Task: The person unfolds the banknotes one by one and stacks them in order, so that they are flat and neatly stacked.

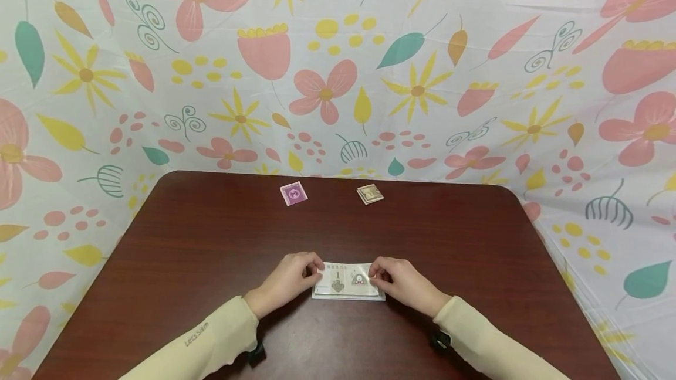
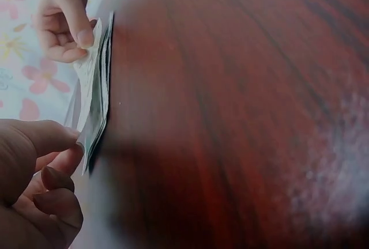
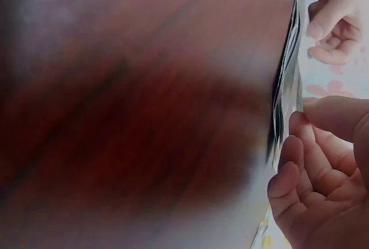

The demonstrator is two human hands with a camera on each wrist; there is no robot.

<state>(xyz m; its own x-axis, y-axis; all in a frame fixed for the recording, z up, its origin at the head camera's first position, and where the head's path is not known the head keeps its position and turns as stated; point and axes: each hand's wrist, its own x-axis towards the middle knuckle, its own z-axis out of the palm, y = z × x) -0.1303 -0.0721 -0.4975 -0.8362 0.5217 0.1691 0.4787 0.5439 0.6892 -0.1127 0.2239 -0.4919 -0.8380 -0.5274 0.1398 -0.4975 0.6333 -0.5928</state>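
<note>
A pale banknote (image 1: 345,279) printed with a "1" lies on top of a small stack of notes (image 1: 348,297), near the middle of the table. My left hand (image 1: 289,279) pinches the banknote's left end between thumb and index finger. At the opposite end my right hand (image 1: 409,283) pinches it the same way. In the left wrist view, the top note (image 2: 89,87) stands slightly off the layered notes below it. The right wrist view shows the stack's edges (image 3: 285,82) side-on, with my right thumb and fingertip at its near end.
A purple square piece of paper (image 1: 293,193) lies near the table's back edge. To its right sits a small stack of brownish papers (image 1: 370,194). The dark wooden table (image 1: 222,233) meets a flower-patterned cloth (image 1: 327,133) at the back and sides.
</note>
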